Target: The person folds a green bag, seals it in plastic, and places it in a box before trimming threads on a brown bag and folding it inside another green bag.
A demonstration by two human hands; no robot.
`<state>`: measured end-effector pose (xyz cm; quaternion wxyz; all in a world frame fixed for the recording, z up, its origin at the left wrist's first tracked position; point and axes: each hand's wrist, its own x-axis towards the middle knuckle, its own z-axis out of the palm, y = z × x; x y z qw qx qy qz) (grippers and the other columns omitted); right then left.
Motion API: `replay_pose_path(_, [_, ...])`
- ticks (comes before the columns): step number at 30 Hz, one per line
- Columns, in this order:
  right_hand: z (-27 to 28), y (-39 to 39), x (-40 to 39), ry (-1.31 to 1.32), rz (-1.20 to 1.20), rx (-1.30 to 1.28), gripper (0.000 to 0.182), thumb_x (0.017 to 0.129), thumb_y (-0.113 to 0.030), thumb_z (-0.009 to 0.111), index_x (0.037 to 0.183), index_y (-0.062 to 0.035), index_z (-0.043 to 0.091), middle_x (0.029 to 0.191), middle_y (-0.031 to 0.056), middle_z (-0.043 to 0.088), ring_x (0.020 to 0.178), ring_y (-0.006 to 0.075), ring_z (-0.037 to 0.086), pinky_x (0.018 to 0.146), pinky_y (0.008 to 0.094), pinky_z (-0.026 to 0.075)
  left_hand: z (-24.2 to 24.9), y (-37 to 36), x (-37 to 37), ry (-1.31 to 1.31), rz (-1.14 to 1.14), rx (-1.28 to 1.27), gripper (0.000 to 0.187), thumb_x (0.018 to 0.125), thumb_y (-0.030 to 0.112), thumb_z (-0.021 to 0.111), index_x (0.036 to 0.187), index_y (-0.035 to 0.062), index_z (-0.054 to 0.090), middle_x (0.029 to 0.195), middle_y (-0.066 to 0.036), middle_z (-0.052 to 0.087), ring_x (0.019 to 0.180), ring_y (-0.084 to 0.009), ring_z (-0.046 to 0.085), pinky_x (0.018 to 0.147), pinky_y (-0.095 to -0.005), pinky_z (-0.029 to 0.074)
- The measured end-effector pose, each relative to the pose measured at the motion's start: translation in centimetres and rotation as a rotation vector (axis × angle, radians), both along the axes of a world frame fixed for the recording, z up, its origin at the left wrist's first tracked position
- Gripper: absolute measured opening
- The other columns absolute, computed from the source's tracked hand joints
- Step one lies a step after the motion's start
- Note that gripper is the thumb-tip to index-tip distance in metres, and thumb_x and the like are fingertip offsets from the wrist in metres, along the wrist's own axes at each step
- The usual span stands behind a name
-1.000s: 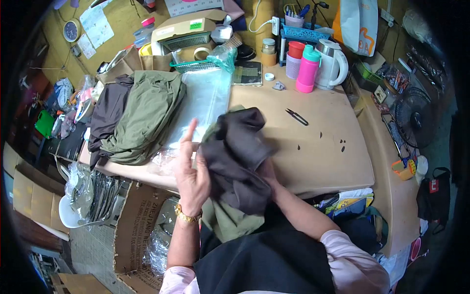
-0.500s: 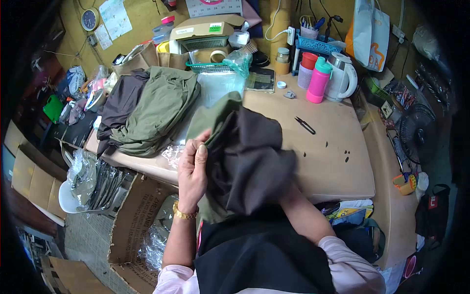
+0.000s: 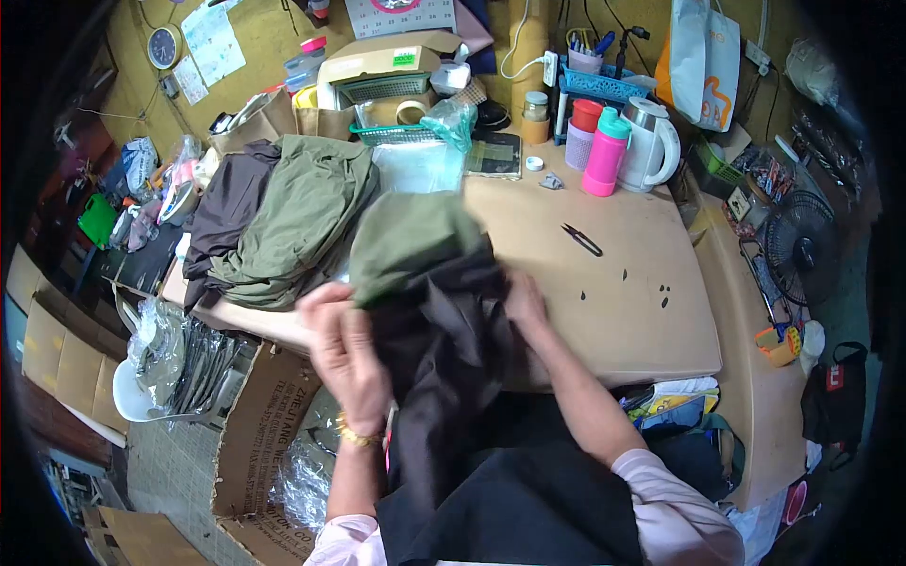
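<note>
A soft cloth piece (image 3: 444, 311), olive green on top and dark brown below, is held up in front of my body and hangs down over my black apron. At its left edge is my left hand (image 3: 347, 344), fingers curled by the green fold and slightly blurred. My right hand (image 3: 525, 300) grips the brown part on the right side, its fingertips partly hidden by the cloth. Left of it on the table lies a heap of similar green cloth (image 3: 307, 212) and brown cloth (image 3: 225, 212).
Black thread snips (image 3: 582, 240) and several small dark bits lie on the padded table (image 3: 538, 212). A pink bottle (image 3: 606, 156), a kettle (image 3: 651, 146) and baskets stand at the back. An open carton (image 3: 247, 443) with clear plastic sits below left.
The cloth has been turned, so more green shows on top and the brown hangs lower. My right hand has moved up and left and now shows beside it. My left hand has shifted slightly left.
</note>
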<state>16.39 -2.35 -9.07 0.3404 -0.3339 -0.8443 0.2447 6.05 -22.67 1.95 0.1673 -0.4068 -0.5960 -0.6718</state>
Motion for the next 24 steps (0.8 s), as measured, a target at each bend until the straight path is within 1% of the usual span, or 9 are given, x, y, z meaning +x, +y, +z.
replay_pose_path(3, [1.9,0.9,2.4,-0.296,0.270,-0.368,0.020,0.091,-0.024,0.066,0.098,-0.0064,0.062,0.086,0.0084,0.066,0.079,0.0156,0.063,0.067,0.0338,0.052,1.7,-1.4,-2.0,0.116,0.093,0.008,0.009,0.094,0.003,0.055,0.087,-0.0003,0.056,0.093,-0.008,0.053,0.093,-0.0221,0.051,0.086,-0.0322,0.041])
replay_pose_path(4, [3.0,-0.2,2.9,-0.238,0.464,-0.884,0.017,0.094,-0.023,0.064,0.097,-0.0073,0.060,0.087,0.0032,0.067,0.072,0.0122,0.061,0.062,0.0307,0.050,2.3,-1.3,-2.0,0.160,0.083,-0.084,0.007,0.092,0.002,0.057,0.086,-0.0001,0.057,0.092,-0.010,0.053,0.092,-0.0232,0.051,0.085,-0.0325,0.041])
replay_pose_path(5, [0.5,-1.5,3.2,0.185,0.779,-1.172,0.018,0.097,-0.018,0.061,0.106,-0.0028,0.060,0.094,0.0021,0.065,0.087,0.0183,0.063,0.073,0.0352,0.053,2.6,-0.9,-1.8,0.202,0.076,-0.175,0.005,0.090,0.002,0.058,0.086,0.0001,0.057,0.092,-0.011,0.053,0.090,-0.0243,0.052,0.083,-0.0328,0.042])
replay_pose_path(7, [1.5,-5.8,2.0,0.297,0.956,-0.800,0.024,0.098,-0.017,0.059,0.118,-0.0037,0.057,0.113,0.0050,0.062,0.104,0.0156,0.059,0.086,0.0316,0.051,2.2,1.1,-0.3,0.339,-0.198,-0.286,0.006,0.083,0.000,0.063,0.088,0.0005,0.060,0.096,-0.016,0.057,0.086,-0.0324,0.059,0.075,-0.0395,0.048])
replay_pose_path(8, [0.2,-6.4,1.3,0.337,1.027,-1.050,0.035,0.098,-0.015,0.058,0.131,-0.0048,0.054,0.125,0.0065,0.058,0.118,0.0155,0.051,0.099,0.0306,0.045,1.8,1.9,0.8,0.400,-0.339,-0.440,0.012,0.080,0.000,0.063,0.091,0.0038,0.059,0.098,-0.014,0.058,0.084,-0.0342,0.062,0.069,-0.0415,0.051])
replay_pose_path(12, [0.0,-6.3,-3.3,0.626,1.001,-1.303,0.033,0.096,-0.015,0.058,0.127,-0.0039,0.056,0.124,0.0088,0.059,0.116,0.0171,0.053,0.098,0.0315,0.046,0.5,2.9,4.9,0.578,-0.590,-0.675,0.014,0.082,0.004,0.058,0.095,0.0087,0.055,0.104,-0.008,0.056,0.075,-0.0284,0.064,0.062,-0.0399,0.053])
replay_pose_path(19, [6.9,0.4,-2.6,0.790,0.886,-1.179,0.031,0.092,-0.015,0.059,0.121,-0.0023,0.059,0.123,0.0128,0.061,0.114,0.0198,0.057,0.095,0.0329,0.047,-1.4,1.8,5.4,0.520,-0.695,-0.554,0.018,0.078,0.000,0.070,0.084,0.0054,0.054,0.126,-0.014,0.059,0.083,-0.0270,0.068,0.063,-0.0347,0.057])
replay_pose_path(22, [11.9,3.6,-1.6,0.620,0.903,-0.909,0.030,0.090,-0.015,0.059,0.118,-0.0016,0.061,0.123,0.0145,0.062,0.113,0.0210,0.058,0.094,0.0335,0.048,-3.2,1.9,4.4,0.442,-0.596,-0.315,0.019,0.073,-0.007,0.069,0.078,0.0020,0.053,0.121,-0.019,0.061,0.095,-0.0278,0.066,0.071,-0.0317,0.054])
replay_pose_path(24, [13.9,4.2,-2.1,0.317,0.909,-0.586,0.030,0.089,-0.014,0.059,0.116,-0.0011,0.061,0.122,0.0157,0.063,0.113,0.0217,0.059,0.093,0.0340,0.049,-1.9,2.5,2.6,0.438,-0.326,-0.289,0.015,0.075,-0.006,0.066,0.078,0.0008,0.053,0.116,-0.019,0.061,0.101,-0.0295,0.062,0.079,-0.0336,0.050])
